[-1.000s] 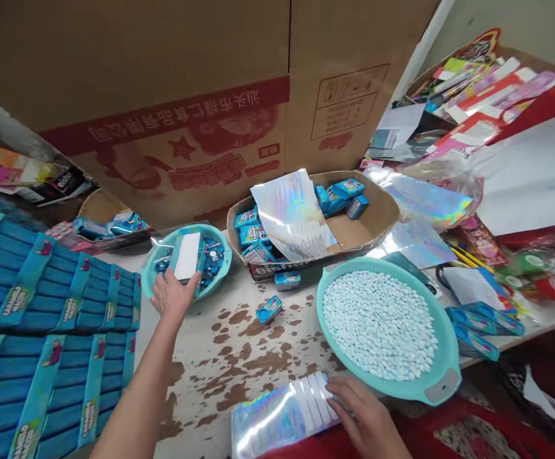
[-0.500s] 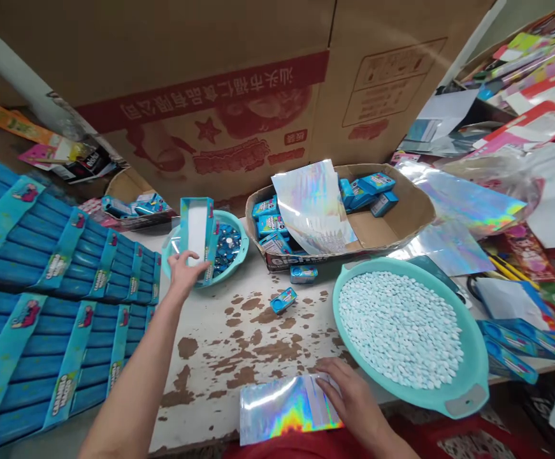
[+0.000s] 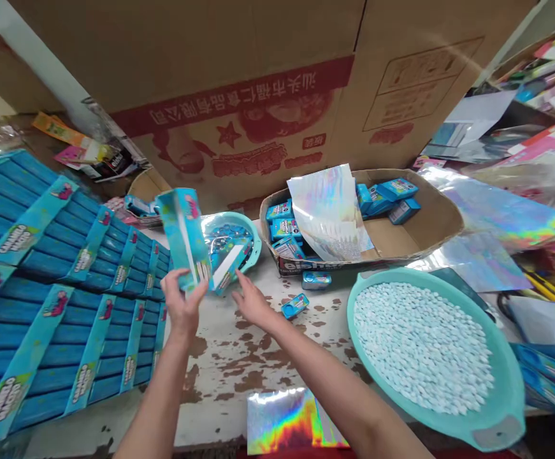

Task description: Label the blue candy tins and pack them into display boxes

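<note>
My left hand [image 3: 183,299] grips a blue printed carton [image 3: 181,233] by its lower end and holds it tilted upright. Beside it, a second blue carton piece with a white inside [image 3: 232,262] slants across the front of a turquoise bowl [image 3: 253,237]. The bowl holds small dark-blue and shiny pieces. My right hand [image 3: 252,299] is at the near end of that second piece, thumb and fingers apart; whether the fingertips touch it, I cannot tell. Two small blue packs, one flat [image 3: 295,306] and one by the cardboard tray [image 3: 316,280], lie to the right.
Stacked blue display boxes [image 3: 33,312] line the left side. A cardboard tray [image 3: 430,223] holds blue packs and shiny sheets [image 3: 327,207]. At the right stands a turquoise basin [image 3: 506,382] of pale tablets. A holographic sheet [image 3: 281,421] lies at the front edge; a large carton [image 3: 258,64] stands behind.
My right hand has left the holographic sheet and reached up-left to the small bowl. My left hand has turned the carton, and the second piece now shows apart from it. The view has shifted left.
</note>
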Available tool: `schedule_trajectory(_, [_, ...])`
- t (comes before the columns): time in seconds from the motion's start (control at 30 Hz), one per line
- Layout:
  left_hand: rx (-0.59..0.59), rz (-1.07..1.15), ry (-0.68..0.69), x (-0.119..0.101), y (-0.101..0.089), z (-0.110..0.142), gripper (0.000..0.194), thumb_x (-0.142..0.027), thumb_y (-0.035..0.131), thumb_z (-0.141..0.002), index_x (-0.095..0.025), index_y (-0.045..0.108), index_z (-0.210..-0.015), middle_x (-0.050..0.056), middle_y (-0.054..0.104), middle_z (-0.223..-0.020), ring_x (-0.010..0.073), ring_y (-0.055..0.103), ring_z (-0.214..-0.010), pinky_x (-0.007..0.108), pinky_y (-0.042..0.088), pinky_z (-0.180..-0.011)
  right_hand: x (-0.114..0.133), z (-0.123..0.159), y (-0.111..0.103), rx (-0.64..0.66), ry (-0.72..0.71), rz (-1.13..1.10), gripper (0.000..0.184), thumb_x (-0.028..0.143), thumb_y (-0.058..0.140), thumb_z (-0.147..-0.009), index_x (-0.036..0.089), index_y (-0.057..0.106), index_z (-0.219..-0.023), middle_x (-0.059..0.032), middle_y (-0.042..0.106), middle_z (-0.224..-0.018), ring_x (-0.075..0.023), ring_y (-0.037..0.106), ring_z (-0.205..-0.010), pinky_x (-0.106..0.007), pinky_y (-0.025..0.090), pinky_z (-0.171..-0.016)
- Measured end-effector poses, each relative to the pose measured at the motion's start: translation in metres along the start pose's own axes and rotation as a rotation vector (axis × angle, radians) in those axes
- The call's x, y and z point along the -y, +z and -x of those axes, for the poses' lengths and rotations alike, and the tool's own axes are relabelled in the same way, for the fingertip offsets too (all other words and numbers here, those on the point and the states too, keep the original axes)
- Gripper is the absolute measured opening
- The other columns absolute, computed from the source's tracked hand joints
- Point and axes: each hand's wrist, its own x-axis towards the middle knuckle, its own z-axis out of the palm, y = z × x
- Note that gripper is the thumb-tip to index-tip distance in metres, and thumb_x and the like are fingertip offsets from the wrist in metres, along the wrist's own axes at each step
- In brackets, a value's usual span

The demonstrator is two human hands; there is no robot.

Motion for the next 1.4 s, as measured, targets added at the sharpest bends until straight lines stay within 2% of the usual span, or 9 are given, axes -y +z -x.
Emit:
schedule_trajectory(0.13, [0.327, -0.178, 0.329, 0.039, -0.034, 0.110, 0.037, -0.039, 0.064, -0.069, -0.021, 0.055, -0.100, 0.010, 0.044, -0.122, 0.0290, 0.050, -0.111, 0.041, 0.048, -0.087, -0.028, 0.045, -0.075, -0.204, -0.123, 0.091, 0.030, 0.023, 0.042, -0.089, 0.020, 0.060, -0.113, -0.0075, 0.066, -0.109, -0.0197, 0.061, -0.099, -0.035, 0.047, -0.089])
schedule_trajectory(0.27, [0.394, -0.440, 0.191, 0.081, -0.018, 0.188, 0.036, -0.040, 0.057, -0.075, -0.018, 0.054, -0.104, 0.014, 0.049, -0.115, 0.0306, 0.054, -0.107, 0.045, 0.049, -0.084, -0.060, 0.070, -0.143, -0.335, 0.122, 0.648, 0.023, 0.020, 0.055, -0.081, 0.017, 0.060, -0.104, -0.0113, 0.061, -0.106, -0.0248, 0.056, -0.100, -0.037, 0.045, -0.087])
schedule_trajectory(0.37, [0.395, -0.513, 0.218, 0.070, 0.022, 0.181, 0.055, -0.045, 0.057, -0.077, -0.016, 0.046, -0.121, 0.018, 0.046, -0.127, 0.0355, 0.041, -0.124, 0.055, 0.036, -0.099, -0.078, 0.062, -0.154, -0.199, 0.294, 0.888, 0.048, 0.012, 0.064, -0.071, 0.016, 0.051, -0.117, -0.0129, 0.053, -0.117, -0.0275, 0.051, -0.109, -0.035, 0.043, -0.087])
schedule_trajectory(0.5, [0.617, -0.322, 0.379, 0.009, 0.093, 0.140, 0.070, -0.038, 0.063, -0.075, -0.015, 0.033, -0.135, 0.017, 0.043, -0.134, 0.0312, 0.039, -0.126, 0.046, 0.038, -0.101, -0.088, 0.048, -0.144, -0.129, 0.326, 0.894, 0.047, 0.006, 0.056, -0.075, 0.013, 0.049, -0.121, -0.0157, 0.050, -0.117, -0.0278, 0.053, -0.106, -0.034, 0.043, -0.083])
schedule_trajectory(0.6, [0.832, -0.285, 0.380, -0.019, 0.131, 0.121, 0.046, -0.015, 0.050, -0.081, -0.017, 0.043, -0.126, 0.011, 0.056, -0.115, 0.0233, 0.054, -0.107, 0.038, 0.046, -0.090, -0.088, 0.049, -0.138, -0.045, 0.284, 0.838, 0.040, 0.002, 0.052, -0.075, 0.014, 0.055, -0.113, -0.0130, 0.053, -0.110, -0.0237, 0.057, -0.096, -0.031, 0.044, -0.081])
schedule_trajectory(0.87, [0.763, -0.359, 0.632, -0.016, 0.142, 0.117, 0.064, -0.012, 0.054, -0.073, -0.017, 0.038, -0.135, 0.017, 0.037, -0.142, 0.0318, 0.029, -0.134, 0.048, 0.030, -0.105, -0.081, 0.055, -0.123, 0.086, 0.183, 0.715, 0.039, 0.008, 0.052, -0.077, 0.022, 0.058, -0.113, -0.0042, 0.059, -0.108, -0.0172, 0.058, -0.095, -0.027, 0.045, -0.085])
schedule_trajectory(1.0, [0.849, -0.389, 0.651, -0.031, 0.157, 0.102, 0.070, -0.014, 0.059, -0.069, -0.014, 0.037, -0.136, 0.017, 0.052, -0.122, 0.0318, 0.048, -0.115, 0.045, 0.040, -0.094, -0.082, 0.065, -0.126, -0.045, 0.220, 0.697, 0.054, 0.004, 0.048, -0.073, 0.017, 0.046, -0.126, -0.0106, 0.055, -0.118, -0.0208, 0.057, -0.102, -0.033, 0.047, -0.087])
schedule_trajectory(1.2, [0.649, -0.300, 0.409, -0.017, 0.087, 0.063, 0.062, -0.036, 0.063, -0.072, -0.017, 0.040, -0.127, 0.011, 0.053, -0.113, 0.0285, 0.050, -0.107, 0.040, 0.045, -0.088, -0.080, 0.120, -0.057, -0.533, 0.099, 0.284, 0.034, 0.010, 0.040, -0.081, 0.019, 0.047, -0.113, -0.0095, 0.055, -0.107, -0.0200, 0.054, -0.103, -0.037, 0.046, -0.089])
schedule_trajectory(1.4, [0.716, -0.402, 0.121, 0.022, 0.000, 0.045, 0.070, -0.043, 0.067, -0.065, -0.019, 0.041, -0.125, 0.009, 0.054, -0.117, 0.0286, 0.052, -0.111, 0.041, 0.044, -0.091, -0.078, 0.112, 0.049, -0.032, 0.431, 0.321, 0.045, 0.032, 0.065, -0.069, 0.014, 0.050, -0.108, -0.0129, 0.057, -0.108, -0.0272, 0.058, -0.101, -0.038, 0.047, -0.086])
